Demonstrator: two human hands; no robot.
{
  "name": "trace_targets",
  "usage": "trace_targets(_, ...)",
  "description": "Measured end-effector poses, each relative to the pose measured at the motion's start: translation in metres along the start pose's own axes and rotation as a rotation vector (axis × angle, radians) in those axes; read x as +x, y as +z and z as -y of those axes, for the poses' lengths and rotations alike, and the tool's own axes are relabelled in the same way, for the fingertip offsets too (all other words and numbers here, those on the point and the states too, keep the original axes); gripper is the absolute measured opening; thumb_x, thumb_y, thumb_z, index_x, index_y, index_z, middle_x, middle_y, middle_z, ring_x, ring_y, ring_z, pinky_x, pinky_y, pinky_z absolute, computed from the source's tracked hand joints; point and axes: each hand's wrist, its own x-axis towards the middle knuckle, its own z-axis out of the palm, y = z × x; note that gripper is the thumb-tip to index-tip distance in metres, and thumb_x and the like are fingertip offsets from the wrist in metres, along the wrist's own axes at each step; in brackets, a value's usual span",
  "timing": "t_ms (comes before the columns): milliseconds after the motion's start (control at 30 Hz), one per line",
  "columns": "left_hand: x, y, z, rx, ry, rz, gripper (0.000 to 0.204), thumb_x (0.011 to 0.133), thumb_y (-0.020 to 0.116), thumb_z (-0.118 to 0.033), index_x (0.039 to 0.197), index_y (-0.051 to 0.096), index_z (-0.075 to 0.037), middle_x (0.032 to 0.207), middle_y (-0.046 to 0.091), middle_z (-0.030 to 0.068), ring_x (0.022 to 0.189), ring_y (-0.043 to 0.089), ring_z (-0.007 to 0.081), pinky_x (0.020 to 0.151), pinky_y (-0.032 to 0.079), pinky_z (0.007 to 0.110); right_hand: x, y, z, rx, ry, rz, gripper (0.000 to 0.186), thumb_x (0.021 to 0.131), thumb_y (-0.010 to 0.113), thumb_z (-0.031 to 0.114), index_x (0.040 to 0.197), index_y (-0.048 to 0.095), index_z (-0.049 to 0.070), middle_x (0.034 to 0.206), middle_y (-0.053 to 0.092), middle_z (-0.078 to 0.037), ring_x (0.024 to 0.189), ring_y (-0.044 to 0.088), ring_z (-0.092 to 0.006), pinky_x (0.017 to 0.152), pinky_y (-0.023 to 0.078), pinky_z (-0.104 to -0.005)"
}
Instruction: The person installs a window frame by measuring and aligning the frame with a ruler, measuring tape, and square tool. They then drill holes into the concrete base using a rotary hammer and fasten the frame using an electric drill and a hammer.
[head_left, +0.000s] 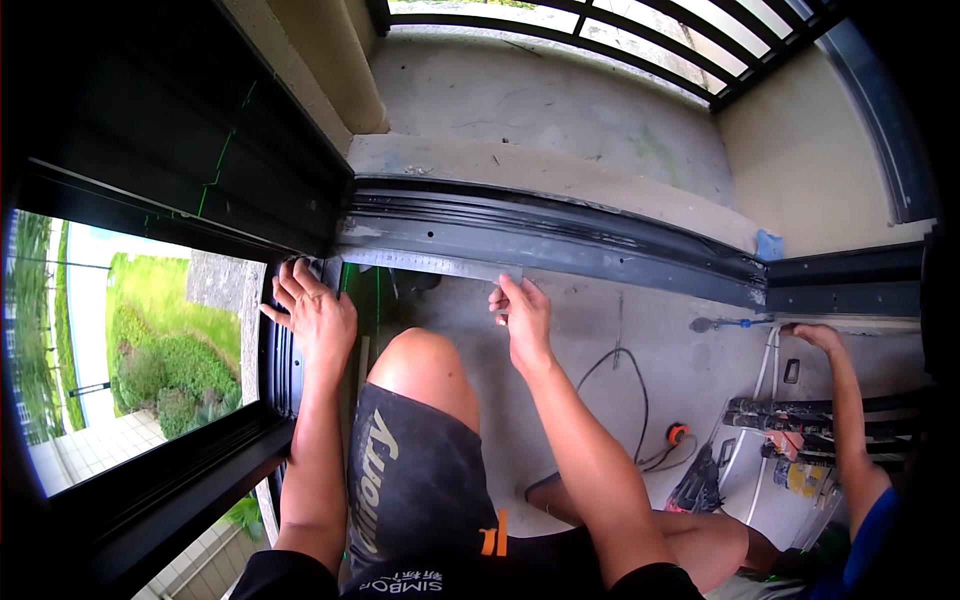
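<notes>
A thin steel ruler [430,263] with scale marks lies along the inner edge of a dark grey metal sill track [560,235]. My right hand [525,318] pinches its right end between thumb and fingers. My left hand [318,312] is at the corner where the track meets the black window frame [200,470], close to the ruler's left end. Its fingers are slightly bent and partly spread against the frame; their tips are partly hidden. Green laser lines [348,275] show just below the ruler and on the dark panel at upper left.
A co-worker's hand [815,338] reaches in at right beside a white strip [765,380]. A black cable [640,385], an orange round object [678,433], a black-and-red tool [695,485] and black tripod-like legs [830,408] are on the floor. Railings [650,35] stand beyond the track.
</notes>
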Motion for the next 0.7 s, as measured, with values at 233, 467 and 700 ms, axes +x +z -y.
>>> trace_targets(233, 0.0, 0.001, 0.001, -0.003, -0.004, 0.011, 0.088, 0.086, 0.078, -0.026, 0.158, 0.036, 0.003, 0.164, 0.039, 0.0226, 0.157, 0.031, 0.0476, 0.122, 0.015, 0.083, -0.004, -0.001, 0.006, -0.018, -0.005, 0.027, 0.019, 0.108, 0.072, 0.026, 0.101, 0.069, 0.009, 0.087, 0.069, -0.002, 0.078, 0.062, -0.0102, 0.066, 0.044, -0.0261)
trace_targets(467, -0.001, 0.001, 0.001, 0.018, 0.002, 0.015, 0.09, 0.086, 0.077, -0.027, 0.159, 0.035, 0.003, 0.165, 0.039, 0.0235, 0.157, 0.032, 0.0474, 0.122, 0.014, 0.082, -0.008, -0.002, 0.013, -0.014, -0.006, 0.049, 0.019, 0.106, 0.075, 0.025, 0.107, 0.071, 0.007, 0.089, 0.069, -0.001, 0.079, 0.062, -0.0096, 0.065, 0.044, -0.0253)
trace_targets(700, 0.0, 0.001, -0.001, 0.0, -0.008, 0.004, 0.088, 0.086, 0.076, -0.024, 0.158, 0.035, 0.003, 0.165, 0.04, 0.0241, 0.157, 0.034, 0.0464, 0.122, 0.013, 0.082, -0.022, -0.029, 0.008, -0.115, -0.321, -0.091, 0.017, 0.104, 0.078, 0.016, 0.115, 0.074, 0.004, 0.098, 0.071, 0.001, 0.084, 0.063, -0.0067, 0.072, 0.049, -0.0239)
